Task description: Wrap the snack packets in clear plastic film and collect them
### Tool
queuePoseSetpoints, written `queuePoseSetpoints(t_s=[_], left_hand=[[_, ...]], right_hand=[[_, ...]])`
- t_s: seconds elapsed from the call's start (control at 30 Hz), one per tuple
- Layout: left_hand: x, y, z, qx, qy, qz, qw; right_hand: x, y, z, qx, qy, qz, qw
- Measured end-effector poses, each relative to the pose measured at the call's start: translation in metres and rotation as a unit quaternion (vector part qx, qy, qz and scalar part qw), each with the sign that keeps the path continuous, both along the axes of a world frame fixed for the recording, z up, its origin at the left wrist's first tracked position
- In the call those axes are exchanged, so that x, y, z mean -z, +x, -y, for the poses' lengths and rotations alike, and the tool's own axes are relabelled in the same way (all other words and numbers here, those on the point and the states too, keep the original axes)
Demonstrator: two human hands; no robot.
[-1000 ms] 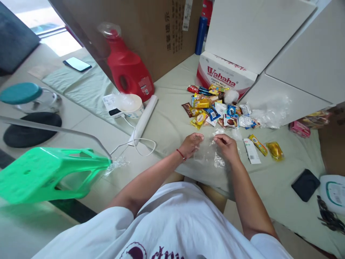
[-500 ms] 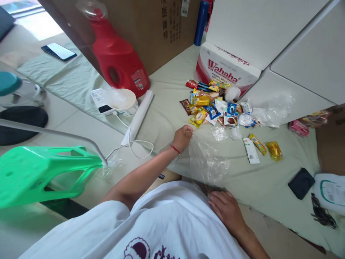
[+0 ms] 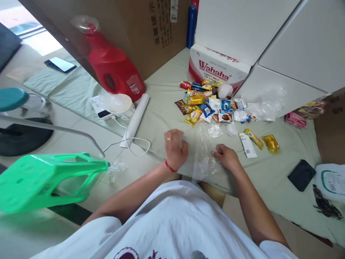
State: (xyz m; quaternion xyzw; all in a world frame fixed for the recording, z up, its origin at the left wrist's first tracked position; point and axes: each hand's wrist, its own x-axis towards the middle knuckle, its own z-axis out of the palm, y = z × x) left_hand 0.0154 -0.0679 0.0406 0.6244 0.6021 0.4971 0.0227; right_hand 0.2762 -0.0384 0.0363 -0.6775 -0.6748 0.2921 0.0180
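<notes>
A clear plastic bag (image 3: pixel 203 156) lies loosely spread on the pale green cloth in front of me. My left hand (image 3: pixel 175 147), with a red string bracelet and a ring, is left of the bag, its fingers loosely bent and apart, slightly blurred, with nothing visible in them. On the other side, my right hand (image 3: pixel 225 155) has its fingers curled, thumb and fingertips pinched at the bag's right edge. Beyond both hands is a pile of small wrapped snacks (image 3: pixel 206 104), with crumpled clear plastic (image 3: pixel 215 131) in front of it.
A Wahaha carton (image 3: pixel 215 68) stands behind the snacks. At left are a red jug (image 3: pixel 115 70), a paper tub (image 3: pixel 125 106), a white roll (image 3: pixel 136 122) with a cable, and a green stool (image 3: pixel 51 180). A dark wallet (image 3: pixel 301 175) lies at right.
My left hand has let go of the bag's upper edge and moved slightly left and down. My right hand has come up from my lap to the bag's right side.
</notes>
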Motion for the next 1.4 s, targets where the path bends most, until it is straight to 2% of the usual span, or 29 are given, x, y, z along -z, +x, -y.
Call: queuePoseSetpoints(t_s=[0.03, 0.1, 0.13, 0.17, 0.27, 0.37, 0.43, 0.53, 0.6, 0.63, 0.7, 0.77, 0.83, 0.9, 0.97, 1.03, 1.1, 1.17, 1.2, 1.27, 1.33, 1.4], left_hand=[[-0.005, 0.007, 0.011, 0.069, 0.037, -0.039, 0.996], [-0.01, 0.022, 0.028, 0.22, 0.066, -0.122, 0.965], [-0.01, 0.031, 0.034, 0.268, 0.058, -0.151, 0.95], [-0.009, 0.038, 0.039, 0.29, 0.043, -0.166, 0.942], [0.002, 0.055, 0.052, 0.277, 0.032, -0.154, 0.948], [0.016, 0.06, 0.061, 0.276, 0.034, -0.148, 0.949], [0.02, 0.057, 0.058, 0.257, -0.03, -0.11, 0.959], [0.019, 0.047, 0.041, 0.201, -0.15, 0.04, 0.967], [0.014, 0.04, 0.024, 0.155, -0.218, 0.179, 0.947], [0.011, 0.037, 0.015, 0.123, -0.25, 0.259, 0.925], [0.007, 0.031, 0.0, 0.049, -0.303, 0.406, 0.861], [0.006, 0.024, -0.013, -0.013, -0.326, 0.483, 0.813], [0.008, 0.017, -0.024, -0.034, -0.324, 0.498, 0.803], [0.011, 0.011, -0.032, -0.018, -0.322, 0.495, 0.807], [0.013, 0.008, -0.036, 0.008, -0.332, 0.491, 0.806], [0.015, 0.009, -0.038, 0.036, -0.35, 0.479, 0.804], [0.016, 0.012, -0.037, 0.057, -0.363, 0.466, 0.805], [0.015, 0.016, -0.036, 0.07, -0.37, 0.454, 0.807], [0.015, 0.017, -0.035, 0.069, -0.371, 0.452, 0.808], [0.014, 0.019, -0.037, 0.056, -0.373, 0.455, 0.806], [0.013, 0.02, -0.041, 0.036, -0.382, 0.462, 0.8], [0.012, 0.019, -0.048, 0.02, -0.397, 0.468, 0.789]], right_hand=[[0.004, -0.001, 0.003, -0.006, 0.005, -0.02, 1.0], [0.008, -0.002, 0.007, -0.019, 0.014, -0.035, 0.999], [0.008, -0.002, 0.009, -0.022, 0.019, -0.03, 0.999], [0.008, -0.002, 0.01, -0.021, 0.026, -0.018, 0.999], [0.007, -0.003, 0.011, 0.006, 0.043, 0.014, 0.999], [0.008, -0.005, 0.013, 0.036, 0.054, 0.016, 0.998], [0.011, -0.004, 0.014, 0.052, 0.06, -0.002, 0.997], [0.013, 0.001, 0.014, 0.071, 0.064, -0.102, 0.99], [0.011, 0.007, 0.015, 0.088, 0.052, -0.211, 0.972], [0.009, 0.01, 0.015, 0.1, 0.04, -0.263, 0.959], [0.004, 0.019, 0.016, 0.132, 0.013, -0.342, 0.93], [0.0, 0.031, 0.016, 0.168, -0.007, -0.382, 0.909], [-0.002, 0.047, 0.016, 0.198, -0.009, -0.394, 0.898], [-0.003, 0.066, 0.015, 0.216, 0.002, -0.374, 0.902], [-0.005, 0.084, 0.013, 0.216, 0.024, -0.297, 0.93], [-0.013, 0.095, 0.011, 0.21, 0.095, -0.168, 0.958], [-0.027, 0.091, 0.01, 0.166, 0.216, -0.068, 0.96], [-0.04, 0.07, 0.011, 0.053, 0.304, -0.052, 0.95], [-0.044, 0.055, 0.011, -0.021, 0.31, -0.063, 0.948], [-0.047, 0.018, 0.013, -0.142, 0.268, -0.065, 0.951], [-0.043, -0.016, 0.018, -0.183, 0.239, -0.031, 0.953], [-0.034, -0.039, 0.028, -0.172, 0.275, 0.015, 0.946]])
